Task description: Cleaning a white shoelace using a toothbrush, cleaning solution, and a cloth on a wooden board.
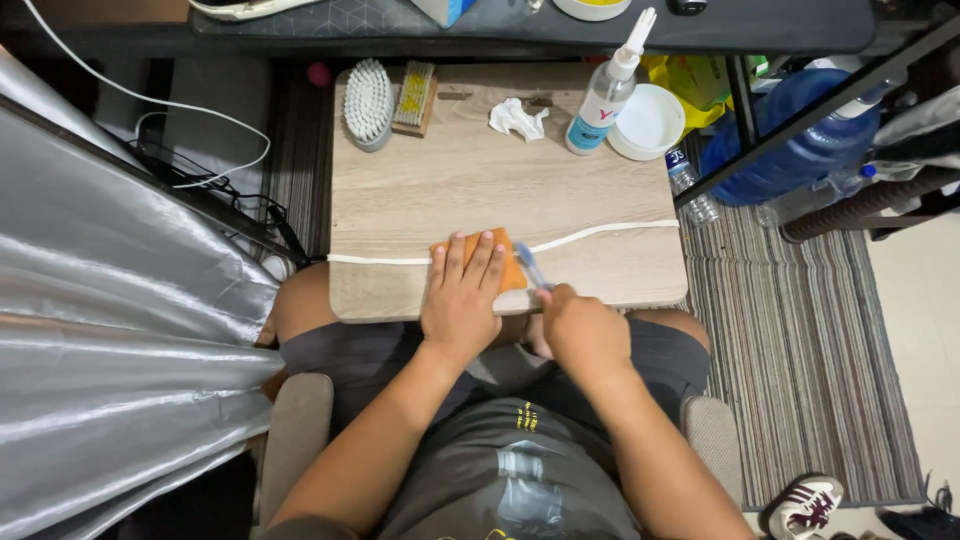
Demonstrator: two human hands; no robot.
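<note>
We work seated, with a small wooden desk (420, 190) set across the lap so that the work lies close under both hands. A long white lace (610, 232) lies stretched across the desk from its left edge to its right, which keeps it straight and flat. Our left hand (462, 300) lies palm down, fingers spread, on an orange cloth (512, 270) at the near edge of the desk; the lace passes under or just beside this cloth, and the flat pressure appears to pin both in place so that they do not slide. The left grip is therefore open and flat — it presses rather than clasps. Our right hand (585, 330) is closed around the handle of a small blue brush (531, 263), whose head points up and to the left and meets the lace just beside the cloth's right edge; holding it low on the handle gives short, controlled strokes, we judge. Supplies stand at the far edge, out of the working line but within reach: a white scrub brush (369, 100) and a wooden-backed brush (414, 96) touching side by side at the left, a crumpled white tissue (517, 119) near the middle, a clear spray bottle (605, 92) with bluish liquid leaning to the right, and a white round tub (648, 122) just beside it. A striped rug (800, 350) covers the floor to the right.
</note>
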